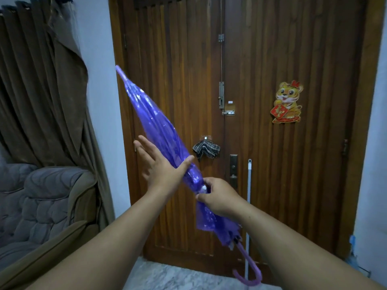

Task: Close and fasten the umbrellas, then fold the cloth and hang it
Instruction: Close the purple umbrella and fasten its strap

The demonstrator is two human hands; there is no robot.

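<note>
Pinching purple umbrella (159, 130) strap w/ my R hand (217, 196), L hand (161, 166) open-fingered against canopy — folds could spring loose.

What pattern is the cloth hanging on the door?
Dark and light checks, on the cloth, head view.

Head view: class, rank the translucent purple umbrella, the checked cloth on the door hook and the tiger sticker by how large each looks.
1. Translucent purple umbrella, largest by far, though nearest the camera.
2. and 3. Checked cloth and tiger sticker look alike; I won't rank them.
</note>
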